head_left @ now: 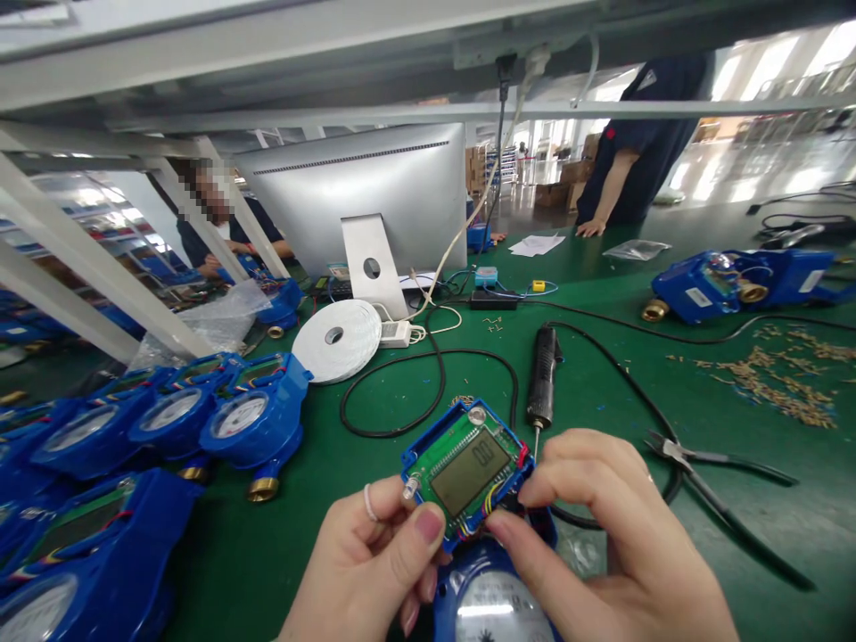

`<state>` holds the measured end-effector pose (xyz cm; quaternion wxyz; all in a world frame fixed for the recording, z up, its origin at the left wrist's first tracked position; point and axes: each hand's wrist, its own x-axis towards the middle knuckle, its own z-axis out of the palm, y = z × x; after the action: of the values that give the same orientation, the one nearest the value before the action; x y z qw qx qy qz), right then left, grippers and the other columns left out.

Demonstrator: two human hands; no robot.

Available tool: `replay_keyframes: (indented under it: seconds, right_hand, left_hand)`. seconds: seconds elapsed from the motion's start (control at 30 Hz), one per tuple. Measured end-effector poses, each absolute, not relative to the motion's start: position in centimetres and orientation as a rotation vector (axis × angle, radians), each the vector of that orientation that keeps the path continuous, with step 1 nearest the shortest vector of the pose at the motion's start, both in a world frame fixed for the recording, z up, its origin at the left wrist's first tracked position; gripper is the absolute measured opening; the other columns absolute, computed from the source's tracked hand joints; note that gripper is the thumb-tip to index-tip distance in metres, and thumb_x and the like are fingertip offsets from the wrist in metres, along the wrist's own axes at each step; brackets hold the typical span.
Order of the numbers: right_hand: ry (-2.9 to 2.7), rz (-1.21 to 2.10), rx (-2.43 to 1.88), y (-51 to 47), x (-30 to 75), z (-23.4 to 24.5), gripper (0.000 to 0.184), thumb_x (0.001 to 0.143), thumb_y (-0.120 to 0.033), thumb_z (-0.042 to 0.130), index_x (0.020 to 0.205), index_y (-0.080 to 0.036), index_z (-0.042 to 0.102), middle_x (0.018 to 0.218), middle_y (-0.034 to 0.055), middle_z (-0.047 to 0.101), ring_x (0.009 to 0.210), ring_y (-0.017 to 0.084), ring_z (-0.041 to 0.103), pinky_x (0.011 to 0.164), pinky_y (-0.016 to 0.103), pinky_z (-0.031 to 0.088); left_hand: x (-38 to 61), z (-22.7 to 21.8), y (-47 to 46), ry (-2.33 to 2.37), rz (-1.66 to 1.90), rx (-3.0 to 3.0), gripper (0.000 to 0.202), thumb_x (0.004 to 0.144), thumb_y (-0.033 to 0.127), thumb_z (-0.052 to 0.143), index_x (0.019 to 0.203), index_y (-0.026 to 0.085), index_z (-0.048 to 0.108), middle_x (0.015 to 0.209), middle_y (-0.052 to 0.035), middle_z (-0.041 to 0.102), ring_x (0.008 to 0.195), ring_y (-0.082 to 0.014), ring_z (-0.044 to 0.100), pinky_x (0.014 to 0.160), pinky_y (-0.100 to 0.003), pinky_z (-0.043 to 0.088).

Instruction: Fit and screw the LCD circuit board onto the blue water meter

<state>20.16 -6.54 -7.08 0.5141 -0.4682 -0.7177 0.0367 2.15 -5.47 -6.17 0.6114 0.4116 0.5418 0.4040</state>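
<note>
A blue water meter is in front of me at the bottom middle. Its display unit, a green circuit board with a small LCD in a blue frame, is tilted toward me, and a digit reading shows. My left hand grips the unit's lower left corner, thumb on the front. Closed at its lower right edge is my right hand, thumb and forefinger beside the coloured wires. Exactly what those fingertips pinch is partly hidden. Just behind the unit lies an electric screwdriver, its bit pointing toward my right hand.
Several blue water meters crowd the left side. Cutting pliers and scattered screws lie at right, below more meters. A white tape roll, monitor and looped black cable are behind. Two people are across the bench.
</note>
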Motion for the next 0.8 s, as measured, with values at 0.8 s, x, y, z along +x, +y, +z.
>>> replay_keyframes:
  seconds: [0.8]
  right_hand:
    - [-1.679,0.525,-1.028,-6.2,20.1,-7.8,0.05,0.077,-0.014,0.061,0.123,-0.026,0.045,0.127,0.0037,0.051,0.119,0.016,0.052,0.107,0.024,0.04]
  left_hand:
    - [2.1,-5.8,-4.9,0.701,0.912,0.952,0.033,0.066,0.02,0.082,0.094,0.018,0.064,0.091,-0.0031,0.071,0.088,-0.0167,0.066,0.081,-0.023,0.049]
